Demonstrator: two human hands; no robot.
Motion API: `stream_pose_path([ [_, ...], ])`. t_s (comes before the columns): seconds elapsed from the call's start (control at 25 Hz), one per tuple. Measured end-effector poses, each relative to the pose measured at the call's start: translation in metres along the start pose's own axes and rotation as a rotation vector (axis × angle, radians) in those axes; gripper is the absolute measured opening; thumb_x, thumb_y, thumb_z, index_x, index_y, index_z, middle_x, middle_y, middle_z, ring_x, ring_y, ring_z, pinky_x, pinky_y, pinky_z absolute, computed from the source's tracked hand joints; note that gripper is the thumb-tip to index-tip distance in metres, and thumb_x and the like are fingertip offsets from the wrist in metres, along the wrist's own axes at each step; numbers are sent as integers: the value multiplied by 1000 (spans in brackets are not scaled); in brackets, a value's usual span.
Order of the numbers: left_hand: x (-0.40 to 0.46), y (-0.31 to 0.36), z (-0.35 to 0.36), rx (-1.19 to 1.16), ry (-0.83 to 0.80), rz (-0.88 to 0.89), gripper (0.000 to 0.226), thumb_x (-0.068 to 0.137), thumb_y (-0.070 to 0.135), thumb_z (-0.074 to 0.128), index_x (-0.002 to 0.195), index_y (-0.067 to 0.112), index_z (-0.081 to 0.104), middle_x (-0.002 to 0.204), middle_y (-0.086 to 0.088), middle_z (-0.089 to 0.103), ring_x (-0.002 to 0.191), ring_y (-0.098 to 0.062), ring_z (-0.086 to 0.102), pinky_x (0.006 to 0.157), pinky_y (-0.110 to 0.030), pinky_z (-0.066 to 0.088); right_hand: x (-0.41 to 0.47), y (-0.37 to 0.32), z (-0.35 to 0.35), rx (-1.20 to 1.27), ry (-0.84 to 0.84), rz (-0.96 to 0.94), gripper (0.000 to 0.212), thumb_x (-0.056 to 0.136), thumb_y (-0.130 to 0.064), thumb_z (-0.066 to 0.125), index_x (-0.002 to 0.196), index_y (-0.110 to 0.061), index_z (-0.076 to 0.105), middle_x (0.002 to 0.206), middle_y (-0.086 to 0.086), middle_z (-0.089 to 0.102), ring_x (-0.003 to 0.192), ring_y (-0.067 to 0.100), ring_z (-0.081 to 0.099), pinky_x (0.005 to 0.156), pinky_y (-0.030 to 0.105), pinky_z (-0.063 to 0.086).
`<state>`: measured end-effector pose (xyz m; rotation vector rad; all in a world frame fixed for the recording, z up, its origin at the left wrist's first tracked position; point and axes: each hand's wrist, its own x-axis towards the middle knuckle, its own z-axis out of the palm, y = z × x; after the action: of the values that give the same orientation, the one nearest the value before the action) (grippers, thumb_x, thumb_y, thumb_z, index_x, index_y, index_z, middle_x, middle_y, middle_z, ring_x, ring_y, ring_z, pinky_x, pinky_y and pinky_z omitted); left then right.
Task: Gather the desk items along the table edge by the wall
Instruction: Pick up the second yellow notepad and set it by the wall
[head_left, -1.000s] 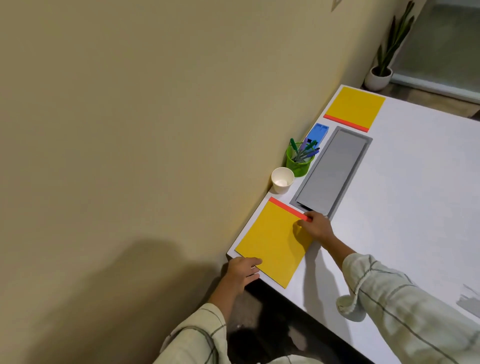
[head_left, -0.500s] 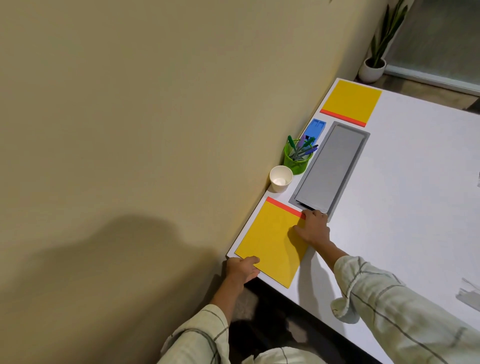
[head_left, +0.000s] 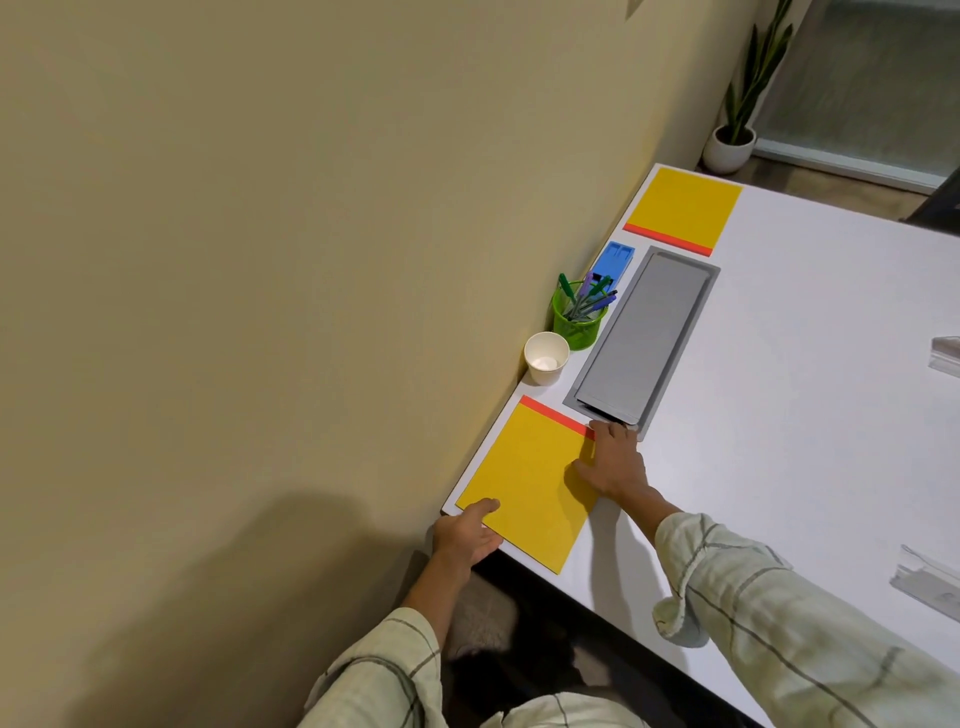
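Note:
A yellow notepad (head_left: 524, 483) with a red strip lies flat at the near corner of the white table (head_left: 805, 405), along the wall edge. My left hand (head_left: 467, 535) grips its near-left corner, thumb on top. My right hand (head_left: 613, 462) presses on its right edge by the red strip. Farther along the wall stand a white paper cup (head_left: 545, 358), a green mesh pen holder (head_left: 576, 325) with several pens, a blue stapler-like item (head_left: 615, 260) and a second yellow notepad (head_left: 683, 205).
A long grey tray (head_left: 644, 338) lies beside the cup and pen holder, its near end touching my right fingertips. Clear plastic pieces (head_left: 945, 358) (head_left: 930, 582) sit at the right edge of the view. A potted plant (head_left: 730, 148) stands on the floor beyond the table.
Both hands stay on the near notepad. My left thumb has slid a little farther onto its corner; the pad sits about where it was.

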<state>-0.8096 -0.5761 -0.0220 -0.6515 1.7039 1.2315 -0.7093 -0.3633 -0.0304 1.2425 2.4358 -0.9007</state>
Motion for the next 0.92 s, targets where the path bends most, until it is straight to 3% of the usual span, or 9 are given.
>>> stream_pose_path([
  [0.12,-2,1,1,81,35,16,31,74,16,83,80,-1,58,86,-20,61,81,-34,65,83,-41,58,-9,3,4,-44,10,-63,76,85,-34,68,147,-9,31,151,13,35,138,35,31,105,50,43],
  [0.28,-5,8,-2,709,161,239,39,71,34,79,60,9,50,61,-10,56,59,-27,58,66,-39,56,-23,5,12,-153,55,-195,83,86,-39,63,152,-6,24,161,15,23,146,34,24,114,50,35],
  [0.36,-10,11,-3,969,178,416,34,73,40,74,75,13,53,73,-5,56,67,-24,58,63,-35,49,-28,6,18,-238,35,-265,83,88,-42,60,153,-7,22,163,15,19,149,34,19,119,51,28],
  [0.4,-12,12,-4,1044,144,474,38,74,42,72,92,12,58,89,-6,60,80,-24,61,68,-32,47,-30,6,20,-281,8,-290,82,89,-44,58,153,-7,22,163,15,17,150,34,16,119,52,26],
  [0.48,-12,11,-1,1183,42,561,67,76,45,71,131,11,52,129,-8,57,117,-28,56,88,-34,48,-31,8,23,-345,-52,-297,84,91,-49,56,154,-8,19,165,13,11,152,33,9,120,54,22],
  [0.56,-11,8,2,1409,-89,644,86,78,49,71,148,15,35,156,-6,33,143,-27,31,111,-41,37,-30,9,20,-345,-97,-275,88,93,-52,54,156,-7,12,166,13,3,153,33,2,120,57,20],
  [0.64,-9,3,4,1700,-228,690,95,79,56,68,154,22,21,165,-3,8,151,-28,6,118,-51,23,-30,9,13,-325,-121,-256,90,94,-54,53,157,-7,8,167,13,-1,154,33,1,121,57,19],
  [0.72,-4,-4,3,1903,-309,701,99,80,60,65,156,24,13,165,-4,-7,152,-30,-6,120,-54,16,-36,13,14,-319,-122,-227,89,95,-54,50,157,-7,7,167,13,0,154,32,1,121,57,19],
  [0.92,-1,1,5,2031,-325,717,97,81,62,64,155,24,15,165,-7,-6,151,-33,5,116,-55,25,-61,8,20,-328,-201,-145,91,97,-56,46,158,-7,0,166,15,-11,153,32,-9,120,62,11],
])
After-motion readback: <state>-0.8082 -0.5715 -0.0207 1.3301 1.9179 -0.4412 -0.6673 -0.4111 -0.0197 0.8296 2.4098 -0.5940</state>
